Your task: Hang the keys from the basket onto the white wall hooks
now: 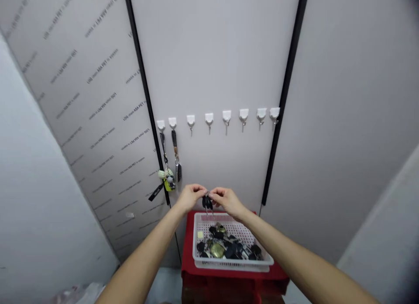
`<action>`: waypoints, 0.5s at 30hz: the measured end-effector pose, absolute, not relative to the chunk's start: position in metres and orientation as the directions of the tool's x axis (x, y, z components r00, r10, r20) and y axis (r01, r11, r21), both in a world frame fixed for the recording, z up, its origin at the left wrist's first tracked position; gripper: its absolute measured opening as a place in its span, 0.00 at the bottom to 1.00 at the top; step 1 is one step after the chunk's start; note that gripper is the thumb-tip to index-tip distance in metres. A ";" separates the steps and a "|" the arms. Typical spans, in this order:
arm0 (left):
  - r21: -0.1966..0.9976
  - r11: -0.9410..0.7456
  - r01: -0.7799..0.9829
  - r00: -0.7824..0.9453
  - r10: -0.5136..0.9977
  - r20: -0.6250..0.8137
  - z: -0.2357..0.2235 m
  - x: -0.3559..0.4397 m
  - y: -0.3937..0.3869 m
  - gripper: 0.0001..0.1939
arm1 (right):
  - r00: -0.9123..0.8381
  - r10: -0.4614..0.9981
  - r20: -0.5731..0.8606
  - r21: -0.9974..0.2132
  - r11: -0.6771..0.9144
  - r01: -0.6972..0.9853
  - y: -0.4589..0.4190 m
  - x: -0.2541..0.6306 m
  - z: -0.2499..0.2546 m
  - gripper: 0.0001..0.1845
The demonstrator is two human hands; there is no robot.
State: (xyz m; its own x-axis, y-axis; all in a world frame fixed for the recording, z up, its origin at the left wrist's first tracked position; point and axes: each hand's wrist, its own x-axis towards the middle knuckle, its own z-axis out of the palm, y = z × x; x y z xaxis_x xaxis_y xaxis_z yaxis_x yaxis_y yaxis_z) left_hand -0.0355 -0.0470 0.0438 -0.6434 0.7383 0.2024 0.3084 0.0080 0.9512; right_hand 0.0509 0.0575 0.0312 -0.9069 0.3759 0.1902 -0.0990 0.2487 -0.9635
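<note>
A small bunch of black-headed keys hangs between my hands, in front of the wall panel and above the basket's far edge. My left hand pinches the top of the bunch from the left. From the right, my right hand pinches it too, thumb and finger closed at the ring. Below them, a white perforated plastic basket holds a heap of loose keys, many with black heads, along with a round gold-coloured piece.
Several white adhesive hooks run in a row across the panel. The two leftmost bear a keychain with small plush-like charms and a strap with a dark fob. A red cloth lies beneath the basket. Black strips edge the panel.
</note>
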 end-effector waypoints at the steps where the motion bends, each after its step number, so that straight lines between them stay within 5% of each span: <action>1: 0.949 -0.021 0.313 -0.638 0.736 0.227 0.049 -0.036 -0.048 0.09 | -0.901 0.384 0.201 -0.962 0.250 -0.109 0.057 0.047 0.039 0.09; 5: 0.931 -0.169 0.323 -0.570 0.751 0.334 0.068 -0.038 -0.052 0.16 | -0.882 0.365 0.299 -0.933 0.307 -0.189 0.053 0.031 0.080 0.07; 10: 0.932 -0.290 0.216 -0.737 0.579 0.350 0.094 -0.047 -0.050 0.23 | -0.812 0.432 0.394 -0.905 0.335 -0.261 0.046 0.005 0.132 0.04; 15: 0.886 -0.412 0.214 -0.828 0.404 0.388 0.121 -0.058 -0.041 0.15 | -0.722 0.534 0.441 -0.894 0.332 -0.300 0.044 -0.021 0.168 0.04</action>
